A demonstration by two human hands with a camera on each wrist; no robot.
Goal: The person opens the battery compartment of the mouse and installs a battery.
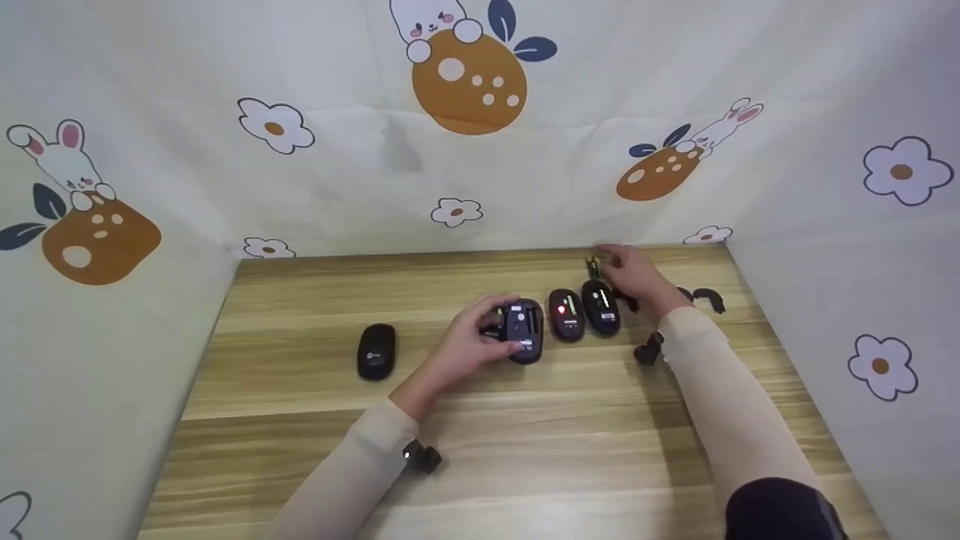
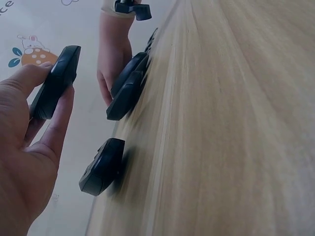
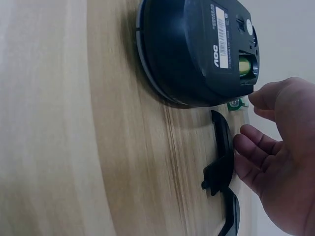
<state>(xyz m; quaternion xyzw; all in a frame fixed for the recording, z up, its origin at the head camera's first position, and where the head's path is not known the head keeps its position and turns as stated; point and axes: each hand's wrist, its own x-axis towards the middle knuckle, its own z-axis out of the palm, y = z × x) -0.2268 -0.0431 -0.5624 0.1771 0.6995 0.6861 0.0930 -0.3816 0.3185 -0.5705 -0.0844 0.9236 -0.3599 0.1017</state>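
Note:
My left hand (image 1: 472, 337) holds a black computer mouse (image 1: 524, 330) between thumb and fingers, its underside and battery slot facing up. In the left wrist view, this mouse (image 2: 56, 83) is raised off the table. My right hand (image 1: 637, 276) is at the back of the table, beside batteries (image 1: 593, 267); the right wrist view shows its thumb near a battery end (image 3: 237, 104), with no clear grip. Two overturned mice, a dark reddish one (image 1: 567, 315) and a black one (image 1: 601, 307), lie between the hands. A battery (image 3: 244, 67) sits inside the black one.
Another black mouse (image 1: 376, 351) lies upright at the left of the wooden table (image 1: 300, 420). Black curved covers (image 1: 708, 299) lie at the right, partly hidden by my right wrist. Patterned cloth walls (image 1: 337, 187) stand around the back and sides.

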